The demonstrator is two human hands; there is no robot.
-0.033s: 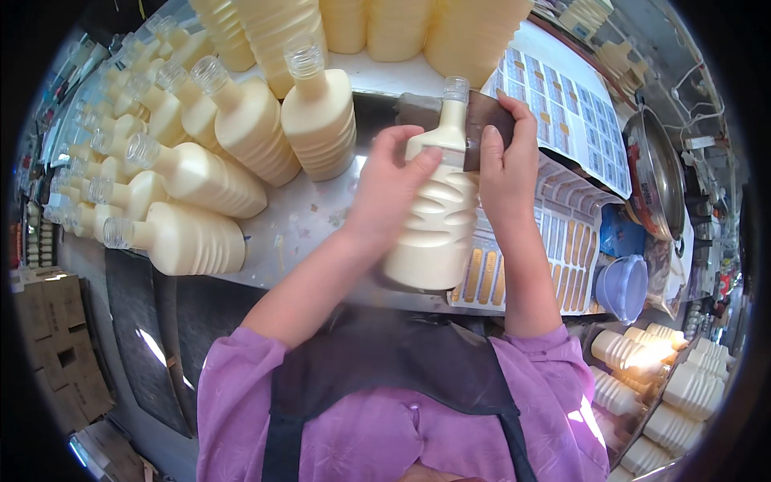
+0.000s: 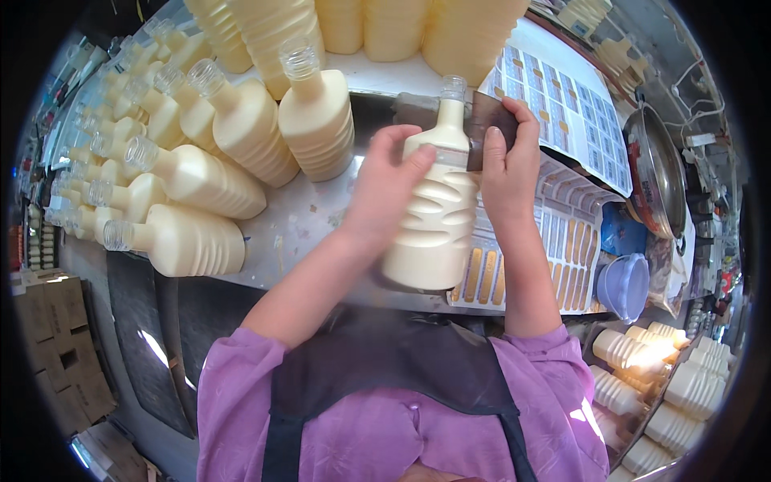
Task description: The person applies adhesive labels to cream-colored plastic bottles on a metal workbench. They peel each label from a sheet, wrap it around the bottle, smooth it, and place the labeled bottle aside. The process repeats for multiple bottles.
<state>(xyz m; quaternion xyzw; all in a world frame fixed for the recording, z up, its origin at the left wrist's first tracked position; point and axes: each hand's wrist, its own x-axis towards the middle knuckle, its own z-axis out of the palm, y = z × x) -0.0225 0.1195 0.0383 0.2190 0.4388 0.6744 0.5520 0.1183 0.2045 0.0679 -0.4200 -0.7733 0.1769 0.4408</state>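
Note:
A cream-coloured bottle [image 2: 434,217] with a ribbed body and a clear threaded neck stands tilted in front of me. My left hand [image 2: 393,177] grips its shoulder from the left, thumb lying across the front beside a thin greyish strip [image 2: 452,156]. My right hand [image 2: 511,161] is held just right of the bottle, thumb and fingers apart, over a dark brown block [image 2: 484,116]. Whether its fingertips touch the block or the bottle I cannot tell. The left fingers behind the bottle are hidden.
Similar bottles [image 2: 201,177] crowd the table's left side, with larger ones [image 2: 393,28] at the back. Sticker sheets [image 2: 562,112] lie right, past them a metal pan [image 2: 654,169] and a purple bucket [image 2: 622,285]. More bottles [image 2: 675,426] fill a crate lower right; cardboard boxes [image 2: 60,345] are stacked left.
The bottle has shifted very slightly left in the picture with my left hand still on it. My right thumb stands a touch further from the bottle.

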